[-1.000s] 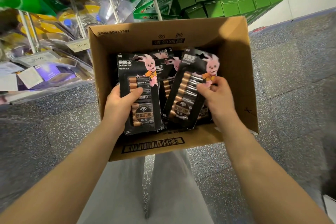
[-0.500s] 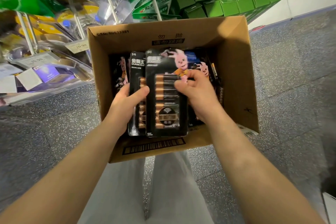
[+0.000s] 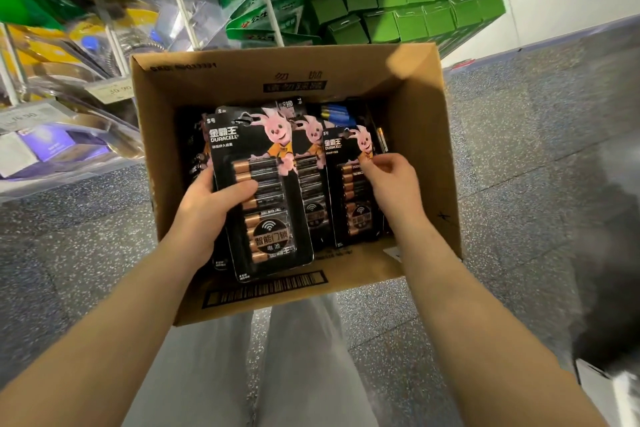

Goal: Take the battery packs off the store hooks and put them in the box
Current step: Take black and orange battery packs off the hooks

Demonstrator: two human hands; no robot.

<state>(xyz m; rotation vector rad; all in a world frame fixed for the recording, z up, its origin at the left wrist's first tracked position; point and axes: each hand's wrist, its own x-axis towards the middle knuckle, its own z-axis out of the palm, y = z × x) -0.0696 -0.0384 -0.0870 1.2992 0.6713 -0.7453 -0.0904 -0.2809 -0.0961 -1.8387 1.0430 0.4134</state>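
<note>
An open cardboard box [image 3: 429, 135] stands on the floor in front of me. Several black battery packs with a pink rabbit lie inside it. My left hand [image 3: 211, 204] grips a small stack of battery packs [image 3: 259, 184] over the box's left half, thumb across the front pack. My right hand [image 3: 391, 180] pinches the upper right edge of another battery pack [image 3: 349, 191], which stands upright in the box's right half. One more pack [image 3: 310, 163] shows between the two. A blue pack [image 3: 337, 114] lies deeper at the back.
Store racks with hooks, price tags [image 3: 114, 90] and bagged goods fill the upper left. Green boxes [image 3: 415, 7] are stacked behind the cardboard box against a white wall. Speckled grey floor surrounds the box, and my legs [image 3: 277, 357] are below it.
My right hand has moved to the right, away from the left hand's stack, and now holds a separate pack in the box's right half. The left hand's stack has tilted to face me.
</note>
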